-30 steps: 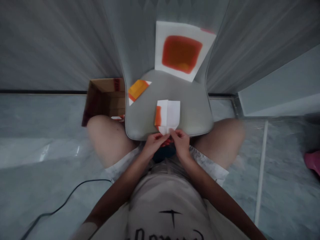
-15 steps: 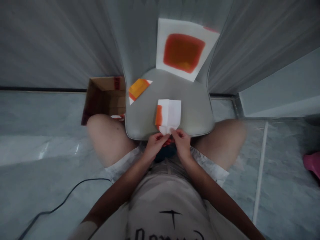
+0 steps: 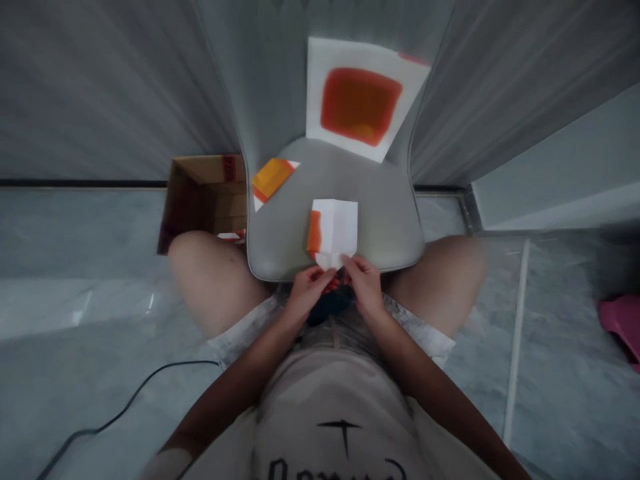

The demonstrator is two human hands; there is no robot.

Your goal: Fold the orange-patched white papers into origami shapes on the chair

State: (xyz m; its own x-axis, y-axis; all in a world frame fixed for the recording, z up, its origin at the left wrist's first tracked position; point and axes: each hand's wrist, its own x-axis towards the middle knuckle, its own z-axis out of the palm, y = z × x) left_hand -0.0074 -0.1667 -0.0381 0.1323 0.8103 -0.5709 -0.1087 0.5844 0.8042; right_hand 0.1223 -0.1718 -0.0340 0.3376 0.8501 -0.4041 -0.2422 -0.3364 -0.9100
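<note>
A partly folded sheet of paper (image 3: 343,223), white with an orange patch along its left side, lies over the front of the chair seat. Creases cross it, and its near end narrows to a blunt point. My left hand (image 3: 310,288) pinches that near end between thumb and fingers. On the right side of the same end, my right hand (image 3: 364,279) grips the paper, its thumb on top. Both sets of fingertips are close together, partly hidden under the paper.
The grey chair (image 3: 385,230) stands between my knees. On its seat lies a folded orange-and-white paper (image 3: 273,179); a larger sheet with a red-orange square (image 3: 361,105) leans on the backrest. Left are a cardboard box (image 3: 193,193) and a black cable (image 3: 127,403). A pink object (image 3: 620,323) is far right.
The whole view has shifted slightly, so the chair and papers appear a little further left. Right fingers have moved slightly apart from the left ones; both hands keep hold of the paper.
</note>
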